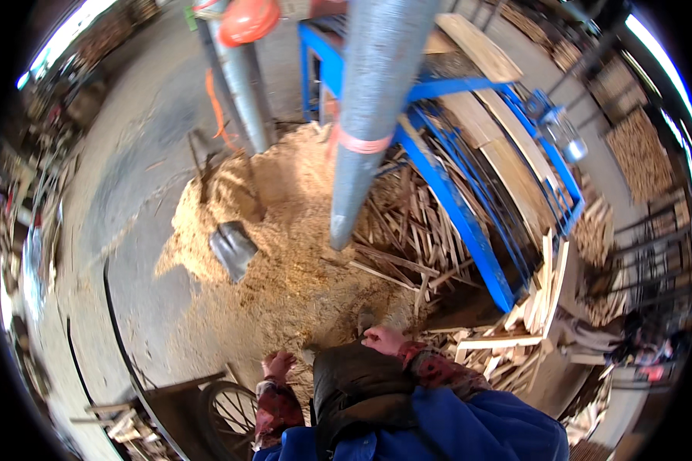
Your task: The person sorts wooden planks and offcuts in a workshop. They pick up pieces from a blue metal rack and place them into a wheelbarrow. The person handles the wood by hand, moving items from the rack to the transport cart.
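Observation:
My left hand (278, 365) hangs low over the dusty floor, its fingers loosely bent and holding nothing I can see. Beside the dark apron (354, 376) over my legs, my right hand (384, 339) is also loosely bent, with no object visible in it. Both forearms wear red patterned sleeves. Ahead of me lies a heap of sawdust (284, 177). A shovel blade (234, 250) rests on its near left side, away from both hands. A full sack-like lump (234, 188) sits in the heap, blurred.
A grey metal pipe (369, 115) comes down in front of the heap. To the right stands a blue-framed machine table (461, 207) bearing boards, with wood strips (423, 223) piled beneath. A spoked wheel (231, 411) is near my left arm. Scrap wood (515, 346) lies at right.

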`<action>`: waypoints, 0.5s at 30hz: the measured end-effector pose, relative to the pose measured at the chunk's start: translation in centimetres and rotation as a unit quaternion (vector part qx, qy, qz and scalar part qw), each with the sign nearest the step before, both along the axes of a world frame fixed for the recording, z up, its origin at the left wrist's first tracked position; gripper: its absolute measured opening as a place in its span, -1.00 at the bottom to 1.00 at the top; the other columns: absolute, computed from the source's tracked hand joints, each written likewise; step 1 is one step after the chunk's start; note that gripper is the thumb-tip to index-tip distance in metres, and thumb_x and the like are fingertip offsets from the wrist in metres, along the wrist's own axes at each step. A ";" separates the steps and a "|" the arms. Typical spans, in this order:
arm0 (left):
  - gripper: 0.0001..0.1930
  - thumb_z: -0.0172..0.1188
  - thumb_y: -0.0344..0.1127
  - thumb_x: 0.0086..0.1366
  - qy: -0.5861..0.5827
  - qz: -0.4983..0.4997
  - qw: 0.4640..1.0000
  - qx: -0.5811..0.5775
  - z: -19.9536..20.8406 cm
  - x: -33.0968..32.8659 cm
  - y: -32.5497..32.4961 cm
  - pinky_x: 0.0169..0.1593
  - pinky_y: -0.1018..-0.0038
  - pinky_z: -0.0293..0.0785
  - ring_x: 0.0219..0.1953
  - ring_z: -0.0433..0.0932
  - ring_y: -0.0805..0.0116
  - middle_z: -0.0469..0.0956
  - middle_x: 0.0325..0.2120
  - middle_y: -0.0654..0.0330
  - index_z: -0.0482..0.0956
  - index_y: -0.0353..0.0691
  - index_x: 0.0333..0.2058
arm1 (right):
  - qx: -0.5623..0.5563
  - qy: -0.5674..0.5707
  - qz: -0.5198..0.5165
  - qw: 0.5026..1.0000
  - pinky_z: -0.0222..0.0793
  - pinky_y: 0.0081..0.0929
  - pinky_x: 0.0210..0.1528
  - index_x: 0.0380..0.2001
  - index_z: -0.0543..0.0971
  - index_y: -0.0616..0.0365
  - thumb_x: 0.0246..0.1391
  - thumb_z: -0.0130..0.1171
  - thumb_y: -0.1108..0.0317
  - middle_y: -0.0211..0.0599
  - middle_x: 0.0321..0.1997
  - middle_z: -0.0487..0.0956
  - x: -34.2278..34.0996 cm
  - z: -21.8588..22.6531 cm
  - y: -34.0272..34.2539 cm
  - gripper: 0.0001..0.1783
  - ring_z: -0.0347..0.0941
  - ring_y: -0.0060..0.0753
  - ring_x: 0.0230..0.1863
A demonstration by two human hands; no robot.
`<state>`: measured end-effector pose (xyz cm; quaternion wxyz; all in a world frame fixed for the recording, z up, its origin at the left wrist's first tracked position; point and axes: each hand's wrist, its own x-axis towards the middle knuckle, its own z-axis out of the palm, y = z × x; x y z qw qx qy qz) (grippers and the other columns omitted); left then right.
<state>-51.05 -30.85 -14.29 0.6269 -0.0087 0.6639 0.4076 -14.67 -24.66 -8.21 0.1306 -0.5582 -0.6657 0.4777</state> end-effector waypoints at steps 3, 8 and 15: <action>-0.81 0.18 -0.37 0.28 -0.050 -0.085 0.995 0.018 -0.8 5.9 5.4 -0.43 0.31 0.63 -0.47 0.62 0.15 0.58 -0.45 0.00 0.46 -0.41 -0.24 | -0.031 0.009 -0.050 0.998 0.42 -0.17 -0.26 -0.34 0.60 0.12 0.04 0.27 0.04 -0.10 -0.41 0.58 3.4 1.4 1.6 -0.65 0.53 -0.02 -0.32; -0.81 0.15 -0.32 0.33 -0.060 -0.236 0.970 0.020 2.4 15.2 10.8 -0.37 0.37 0.62 -0.43 0.62 0.22 0.57 -0.43 0.04 0.47 -0.38 -0.25 | -0.018 -0.015 -0.089 0.996 0.42 -0.16 -0.29 -0.42 0.57 0.15 0.05 0.22 0.10 -0.11 -0.45 0.58 7.5 3.7 4.4 -0.69 0.54 -0.04 -0.34; -0.85 0.16 -0.39 0.28 -0.097 -0.258 0.961 0.003 3.7 18.2 12.9 -0.33 0.37 0.64 -0.40 0.63 0.24 0.59 -0.42 0.06 0.50 -0.37 -0.25 | -0.037 -0.011 -0.172 0.984 0.45 -0.20 -0.21 -0.27 0.63 0.12 0.05 0.23 0.08 -0.11 -0.34 0.63 11.4 2.8 6.3 -0.66 0.57 -0.04 -0.24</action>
